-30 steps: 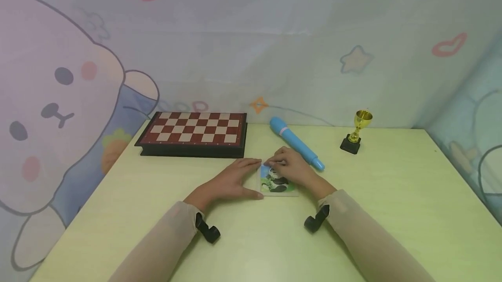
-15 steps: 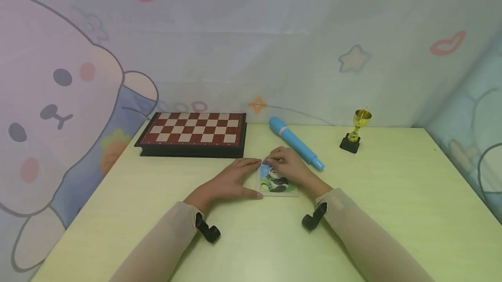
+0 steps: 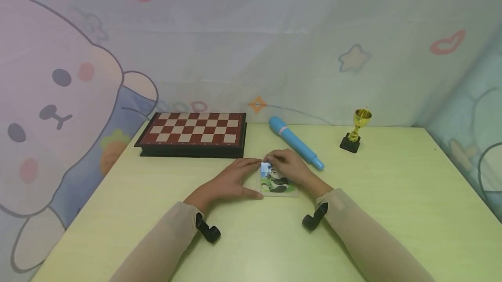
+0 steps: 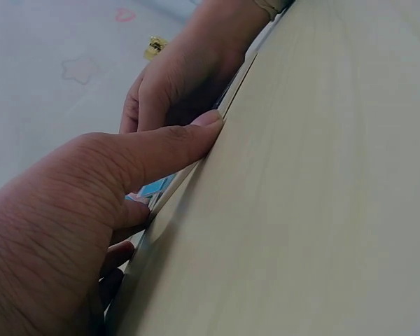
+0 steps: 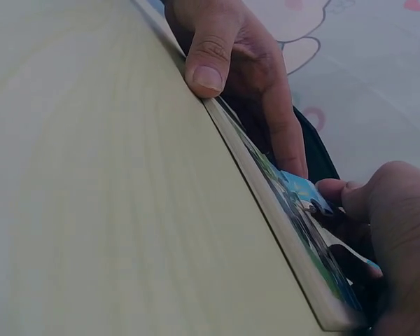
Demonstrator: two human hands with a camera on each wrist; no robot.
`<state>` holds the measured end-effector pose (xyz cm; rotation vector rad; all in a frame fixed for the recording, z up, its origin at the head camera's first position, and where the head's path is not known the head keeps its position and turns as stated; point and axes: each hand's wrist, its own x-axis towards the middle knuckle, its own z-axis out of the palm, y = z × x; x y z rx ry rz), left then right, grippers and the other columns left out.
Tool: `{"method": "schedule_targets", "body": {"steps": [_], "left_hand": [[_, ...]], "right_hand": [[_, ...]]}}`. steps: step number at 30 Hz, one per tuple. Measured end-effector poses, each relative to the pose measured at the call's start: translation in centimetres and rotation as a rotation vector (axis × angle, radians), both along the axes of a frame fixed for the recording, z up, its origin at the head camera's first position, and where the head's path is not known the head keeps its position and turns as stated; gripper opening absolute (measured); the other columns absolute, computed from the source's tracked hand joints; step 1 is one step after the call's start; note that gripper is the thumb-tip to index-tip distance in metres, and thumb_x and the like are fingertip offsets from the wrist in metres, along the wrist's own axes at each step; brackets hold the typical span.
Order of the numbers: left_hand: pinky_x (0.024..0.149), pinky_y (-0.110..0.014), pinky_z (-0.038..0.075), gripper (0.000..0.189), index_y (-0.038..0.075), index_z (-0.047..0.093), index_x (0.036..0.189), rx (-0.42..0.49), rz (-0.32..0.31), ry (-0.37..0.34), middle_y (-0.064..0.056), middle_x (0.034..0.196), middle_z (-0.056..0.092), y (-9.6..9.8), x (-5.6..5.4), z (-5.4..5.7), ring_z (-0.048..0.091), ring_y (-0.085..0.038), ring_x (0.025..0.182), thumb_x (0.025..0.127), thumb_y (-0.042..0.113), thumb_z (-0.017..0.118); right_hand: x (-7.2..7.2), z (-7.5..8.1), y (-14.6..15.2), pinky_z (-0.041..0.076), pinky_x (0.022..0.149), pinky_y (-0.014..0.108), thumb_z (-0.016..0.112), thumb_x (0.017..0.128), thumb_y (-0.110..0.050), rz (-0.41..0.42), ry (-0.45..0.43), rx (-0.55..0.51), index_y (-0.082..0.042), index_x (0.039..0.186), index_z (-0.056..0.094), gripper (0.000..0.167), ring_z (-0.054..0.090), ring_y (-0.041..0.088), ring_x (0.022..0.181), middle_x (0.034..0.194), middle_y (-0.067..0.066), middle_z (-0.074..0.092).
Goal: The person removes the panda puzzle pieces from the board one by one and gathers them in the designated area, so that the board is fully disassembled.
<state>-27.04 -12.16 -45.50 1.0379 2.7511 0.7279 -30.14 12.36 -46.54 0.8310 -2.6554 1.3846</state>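
A small panda jigsaw puzzle [image 3: 277,185] in a pale wooden frame lies flat on the table before me. My left hand [image 3: 231,181] holds the frame at its left side, thumb at the near corner and fingertips at the far corner. The right hand [image 3: 291,168] reaches over the puzzle's far right part and covers some of the picture. In the right wrist view, a light-blue puzzle piece [image 5: 302,189] stands tilted up at the far left corner, its edge between the right hand's fingertips. The panda's lower body shows in the picture.
Behind the left hand lies a black chessboard box [image 3: 192,136] with a red-and-white checkered top. A blue toy microphone [image 3: 296,142] lies slantwise just beyond the right hand. Further right stands a small gold trophy [image 3: 358,125] on a black base. The table [image 3: 392,203] ends at a printed cloth backdrop.
The right hand's fingers have shifted slightly at the far left corner, and the blue corner piece now shows more and looks brighter. The left hand stays in place.
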Motion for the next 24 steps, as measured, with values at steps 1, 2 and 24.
{"method": "schedule_targets", "body": {"steps": [1, 2, 24], "left_hand": [[0.118, -0.043, 0.027, 0.103, 0.019, 0.035, 0.158, -0.002, 0.000, 0.000, 0.006, 0.160, 0.033, -0.01, -0.01, -0.03, 0.026, -0.016, 0.147, 0.077, 0.072, 0.072], [0.118, -0.042, 0.027, 0.103, 0.020, 0.035, 0.158, -0.005, 0.000, 0.000, 0.006, 0.160, 0.033, -0.01, -0.01, -0.06, 0.025, -0.016, 0.147, 0.077, 0.072, 0.071], [0.118, -0.048, 0.026, 0.101, 0.019, 0.030, 0.160, -0.021, -0.017, -0.024, 0.004, 0.164, 0.027, -0.18, 0.22, 0.03, 0.020, -0.019, 0.150, 0.082, 0.072, 0.067]], "right_hand": [[0.09, -0.01, 0.03, 0.049, 0.100, 0.043, 0.057, 0.105, -0.025, 0.000, 0.003, 0.003, -0.017, 0.110, 0.077, 0.022, 0.063, 0.018, 0.113, 0.113, -0.003, 0.073], [0.14, -0.05, 0.05, 0.049, 0.099, 0.043, 0.057, 0.104, -0.027, -0.001, 0.015, 0.007, -0.018, 0.110, 0.076, 0.021, 0.063, 0.018, 0.112, 0.112, -0.004, 0.072], [0.96, 0.06, 0.64, 0.053, 0.074, 0.028, 0.078, 0.090, -0.019, 0.173, 0.346, 0.102, -0.011, 0.110, 0.073, 0.022, 0.062, 0.009, 0.085, 0.097, -0.003, 0.070]]}}
